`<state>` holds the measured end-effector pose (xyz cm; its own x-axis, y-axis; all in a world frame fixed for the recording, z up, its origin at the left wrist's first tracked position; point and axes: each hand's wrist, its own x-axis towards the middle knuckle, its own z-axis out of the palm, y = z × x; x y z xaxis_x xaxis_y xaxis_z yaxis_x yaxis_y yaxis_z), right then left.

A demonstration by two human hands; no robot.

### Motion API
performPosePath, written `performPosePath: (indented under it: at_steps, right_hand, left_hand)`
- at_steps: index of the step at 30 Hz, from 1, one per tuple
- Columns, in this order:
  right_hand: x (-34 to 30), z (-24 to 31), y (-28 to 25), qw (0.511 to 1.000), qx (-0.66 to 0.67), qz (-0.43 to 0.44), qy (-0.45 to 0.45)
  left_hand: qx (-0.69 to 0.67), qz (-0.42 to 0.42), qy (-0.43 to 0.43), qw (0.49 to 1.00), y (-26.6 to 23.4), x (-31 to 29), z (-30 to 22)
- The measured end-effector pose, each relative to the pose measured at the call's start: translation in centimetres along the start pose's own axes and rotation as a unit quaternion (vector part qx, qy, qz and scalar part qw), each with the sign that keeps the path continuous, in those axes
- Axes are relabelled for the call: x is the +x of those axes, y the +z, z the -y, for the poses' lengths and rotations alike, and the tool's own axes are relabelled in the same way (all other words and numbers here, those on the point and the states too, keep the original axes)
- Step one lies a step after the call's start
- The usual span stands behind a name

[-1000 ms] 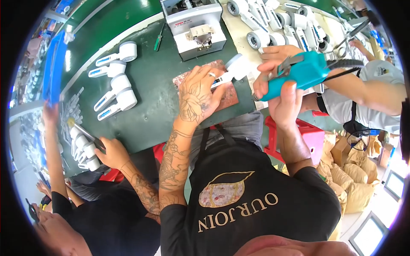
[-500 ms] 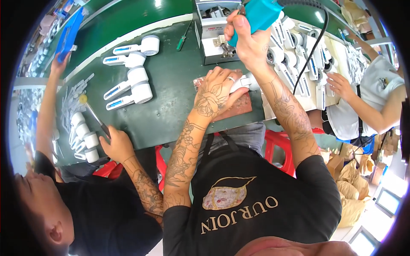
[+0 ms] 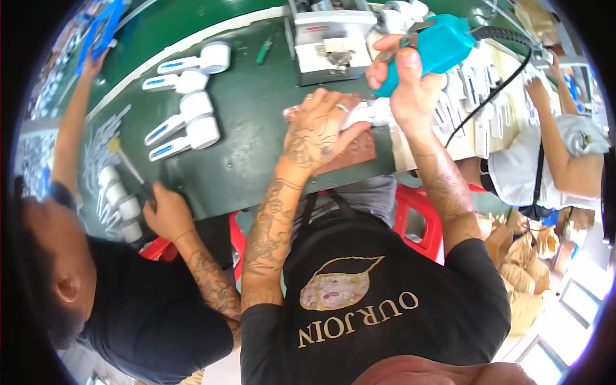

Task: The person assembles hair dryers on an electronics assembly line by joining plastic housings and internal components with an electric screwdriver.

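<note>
My left hand (image 3: 314,131) lies closed over a white shower head (image 3: 360,115), holding it down on a reddish-brown pad (image 3: 351,154) on the table. My right hand (image 3: 410,93) is wrapped round a teal electric screwdriver (image 3: 441,46), raised above the table to the right of the shower head. A black coiled cord (image 3: 507,33) runs from the tool's back end. The tool's tip is hidden behind my right hand, and much of the shower head is covered by my left fingers.
Several white shower heads with blue strips (image 3: 186,122) lie at left. A grey metal box (image 3: 333,45) stands ahead beside a green-handled screwdriver (image 3: 264,51). More white parts (image 3: 484,102) lie at right. A co-worker's hand (image 3: 170,215) at left holds a dark-handled tool; another person (image 3: 561,154) is at right.
My right hand has shifted right and slightly down with the electric screwdriver. My left hand stays on the shower head. At the right, the co-worker's hand has risen away from the parts.
</note>
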<state>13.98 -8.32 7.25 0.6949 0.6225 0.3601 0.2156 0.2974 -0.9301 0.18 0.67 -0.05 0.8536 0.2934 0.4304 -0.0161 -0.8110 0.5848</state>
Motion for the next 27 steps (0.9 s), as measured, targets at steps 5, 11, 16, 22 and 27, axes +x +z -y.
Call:
performPosePath:
  at_steps: [5,11,16,22,27]
  right_hand:
    - [-0.6,-0.4,-1.4,1.0,0.005,0.009,-0.015]
    - [-0.7,-1.1,-1.4,0.999,0.025,0.023,-0.009]
    - [-1.7,-6.0,-2.8,0.999,-0.016,0.011,0.029]
    - [-0.9,-3.2,-2.6,0.992,0.121,0.027,0.013]
    - [-0.6,-5.1,-3.3,0.996,0.017,-0.041,0.081]
  left_hand:
    - [-0.001,0.034,-0.006,0.999,0.4,0.5,0.1]
    - [-0.004,0.032,-0.01,0.999,0.5,0.4,0.1]
    - [0.006,0.022,-0.021,1.0,0.6,-0.7,0.5]
    - [0.029,0.036,0.009,0.999,1.0,0.3,-0.3]
    - [0.019,0.058,-0.001,0.998,0.8,0.2,0.1]
